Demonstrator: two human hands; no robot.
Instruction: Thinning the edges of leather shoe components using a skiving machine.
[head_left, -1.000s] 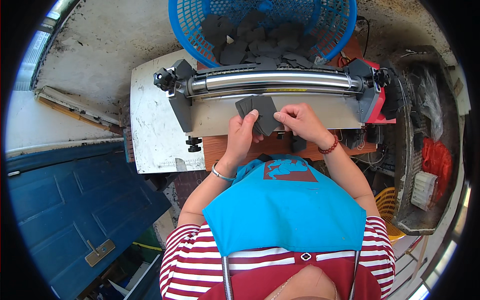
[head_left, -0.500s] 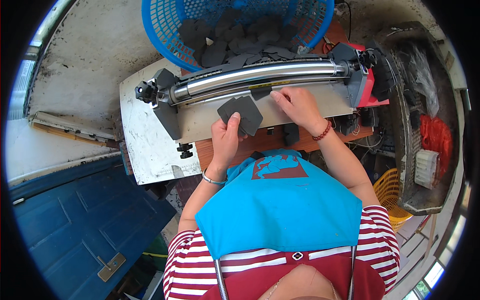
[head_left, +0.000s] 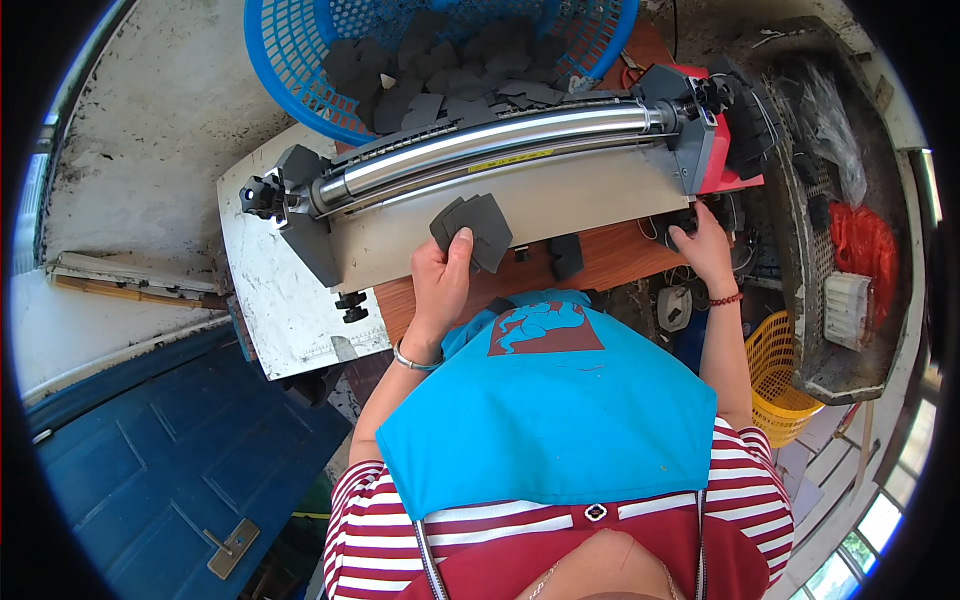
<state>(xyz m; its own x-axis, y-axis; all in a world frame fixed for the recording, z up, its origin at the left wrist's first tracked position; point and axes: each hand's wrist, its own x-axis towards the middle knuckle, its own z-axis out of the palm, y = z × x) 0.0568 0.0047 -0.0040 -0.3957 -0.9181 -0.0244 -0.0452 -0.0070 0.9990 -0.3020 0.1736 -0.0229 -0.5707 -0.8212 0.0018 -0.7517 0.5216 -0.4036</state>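
Observation:
My left hand (head_left: 441,290) pinches a small fanned stack of dark grey flat pieces (head_left: 474,230), thumb on top, in front of a roller machine's metal plate (head_left: 590,195). The long shiny roller (head_left: 500,143) runs across behind the plate. At the plate's front right corner is my right hand (head_left: 708,250), its thumb and fingers curled around a dark part under the machine's end. That part is mostly hidden and I cannot make out what it is. A dark grey piece (head_left: 566,257) hangs at the wooden table's front edge.
Behind the roller stands a blue plastic basket (head_left: 290,85) holding many dark pieces. Black knobs (head_left: 262,197) stick out at the machine's left end. To the right are a yellow basket (head_left: 775,385), cables and a trough with a red plastic bag (head_left: 862,255). A blue door (head_left: 170,460) is at left.
My right hand has left the roller's front and moved right, to below the machine's right end. The dark piece by the roller no longer shows. My left hand still holds its stack; the view shifted slightly.

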